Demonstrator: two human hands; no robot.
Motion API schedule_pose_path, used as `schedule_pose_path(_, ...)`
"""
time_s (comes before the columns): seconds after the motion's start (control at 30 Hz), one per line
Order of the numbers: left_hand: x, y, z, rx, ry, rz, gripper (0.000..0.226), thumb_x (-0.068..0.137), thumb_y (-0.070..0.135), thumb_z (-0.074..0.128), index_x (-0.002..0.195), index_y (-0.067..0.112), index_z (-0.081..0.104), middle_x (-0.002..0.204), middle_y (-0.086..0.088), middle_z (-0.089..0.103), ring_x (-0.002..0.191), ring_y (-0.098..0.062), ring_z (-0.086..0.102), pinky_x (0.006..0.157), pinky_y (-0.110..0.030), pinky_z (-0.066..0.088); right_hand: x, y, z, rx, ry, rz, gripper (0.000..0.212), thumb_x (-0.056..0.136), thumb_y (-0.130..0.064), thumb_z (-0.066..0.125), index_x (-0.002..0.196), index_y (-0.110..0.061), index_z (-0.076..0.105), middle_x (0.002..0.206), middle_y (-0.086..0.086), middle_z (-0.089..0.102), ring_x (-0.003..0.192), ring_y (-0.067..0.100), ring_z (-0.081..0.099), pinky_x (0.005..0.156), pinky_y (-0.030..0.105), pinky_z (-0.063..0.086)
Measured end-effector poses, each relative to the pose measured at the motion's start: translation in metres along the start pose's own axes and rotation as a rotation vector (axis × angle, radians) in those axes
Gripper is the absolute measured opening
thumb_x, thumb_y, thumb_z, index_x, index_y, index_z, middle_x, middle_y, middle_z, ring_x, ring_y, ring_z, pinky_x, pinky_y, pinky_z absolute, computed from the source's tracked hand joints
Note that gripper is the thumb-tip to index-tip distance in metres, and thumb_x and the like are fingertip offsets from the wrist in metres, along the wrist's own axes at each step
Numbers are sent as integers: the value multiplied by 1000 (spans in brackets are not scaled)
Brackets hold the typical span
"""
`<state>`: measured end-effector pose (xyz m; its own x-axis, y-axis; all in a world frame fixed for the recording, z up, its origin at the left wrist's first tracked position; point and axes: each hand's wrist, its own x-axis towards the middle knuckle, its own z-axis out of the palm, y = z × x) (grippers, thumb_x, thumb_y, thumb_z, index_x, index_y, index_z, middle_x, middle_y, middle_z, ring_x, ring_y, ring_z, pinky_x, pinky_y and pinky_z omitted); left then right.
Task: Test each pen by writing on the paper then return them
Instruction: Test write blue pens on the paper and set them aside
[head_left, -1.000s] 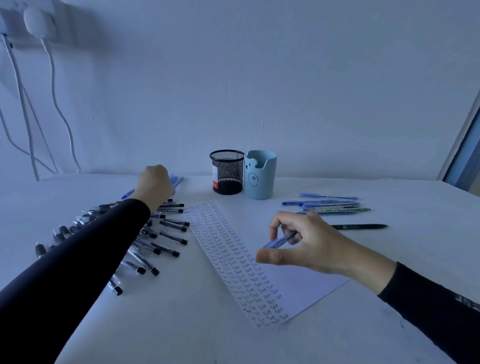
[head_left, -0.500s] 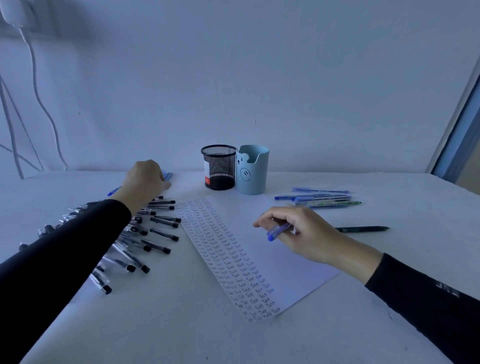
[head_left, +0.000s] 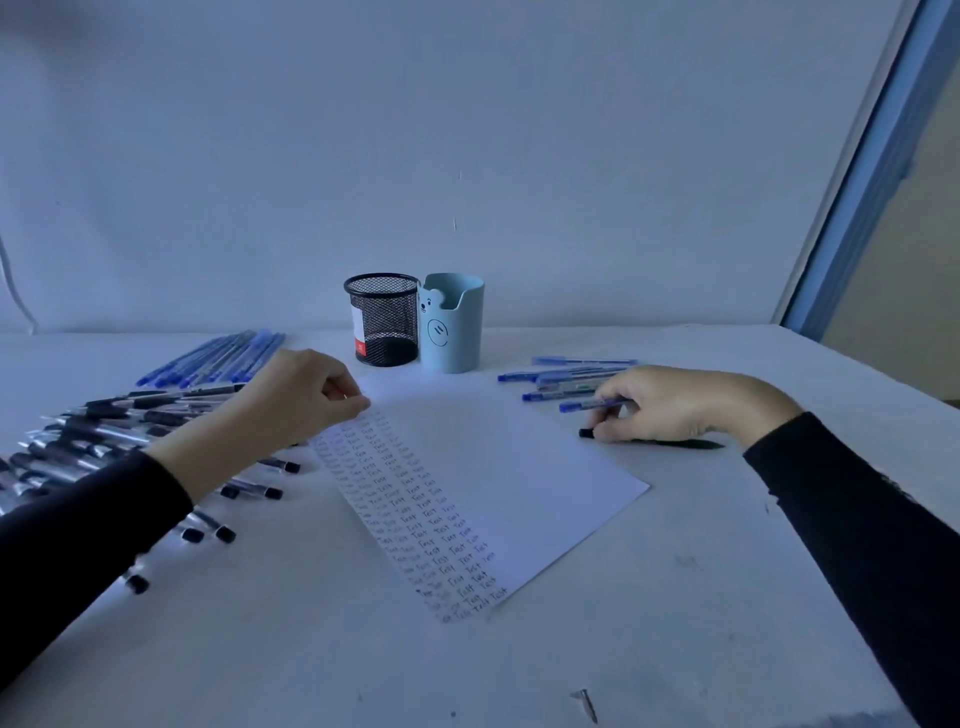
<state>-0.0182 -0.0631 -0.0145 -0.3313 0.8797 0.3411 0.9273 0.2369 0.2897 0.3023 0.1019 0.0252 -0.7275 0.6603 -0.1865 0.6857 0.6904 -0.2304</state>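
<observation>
Head view: right hand (head_left: 680, 402), pinching blue pen (head_left: 587, 405), moved off paper (head_left: 519, 467) to pens (head_left: 566, 373); left hand (head_left: 296, 400) now pinches paper corner.

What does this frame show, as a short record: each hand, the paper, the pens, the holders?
paper: columns of "Test" along its left side
left hand: fingers curled at the paper's far corner; contents unclear
right hand: grips blue pen beside the right-side pens
black-capped pens: spread left of the paper
holders: mesh cup and blue cup side by side
</observation>
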Motion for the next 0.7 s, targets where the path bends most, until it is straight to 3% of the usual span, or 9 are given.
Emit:
schedule_pose_path(0.1,-2,-1,-2,-13,-15,-8,19,84,33,73,83,13,74,68,10,64,60,-8,60,52,-14,39,17,-10,18,111,211,-74,16,94,-30,63,89,-17,68,67,-5,56,57,6,42,50,16,30)
schedule_pose_path(0.2,-5,-4,-2,-14,-25,-9,20,84,34,73,83,14,74,72,7,67,63,-11,63,54,-17,46,43,-18,38,32,432,-202,24,94,-25,62,85,-3,67,81,12,58,73,19,48,63,29,33)
schedule_pose_path(0.33,-13,-7,-2,-3,-29,19,18,84,35,73,84,17,74,74,9,68,68,-3,61,59,-15,43,60,-15,50,16,599,-273,16,91,-20,67,103,-15,76,83,-3,52,82,14,46,72,29,33)
schedule_pose_path(0.4,-17,-8,-2,-13,-1,54,18,83,35,73,88,18,74,76,10,67,69,0,60,63,-15,46,57,-15,52,42,651,-310,16,88,-12,67,95,-22,76,77,-8,47,80,18,52,73,32,38)
schedule_pose_path(0.47,-20,-8,-3,-31,13,129,26,83,42,69,96,19,72,83,10,66,76,3,59,71,-17,49,50,-21,50,147,698,-365,30,91,-8,57,79,-35,64,80,-3,50,89,23,61,79,37,45)
schedule_pose_path(0.57,-27,-8,-3,-58,-53,185,51,79,76,45,103,37,66,99,14,62,90,1,58,78,-19,46,30,-40,42,514,669,-319,28,104,-29,40,102,-23,68,93,-5,61,91,2,60,82,13,44)
schedule_pose_path(0.63,-32,-6,-3,-76,-97,167,57,71,85,34,100,45,62,104,19,59,95,1,57,79,-21,45,19,-52,42,819,507,-278,36,107,-31,30,113,-17,63,76,1,65,69,8,61,67,17,47)
schedule_pose_path(0.7,-35,-5,-1,-74,-111,157,62,69,86,33,101,43,63,107,21,58,96,1,56,80,-19,43,12,-59,48,940,329,-287,31,106,-22,32,114,-16,61,66,9,66,59,17,58,57,26,47)
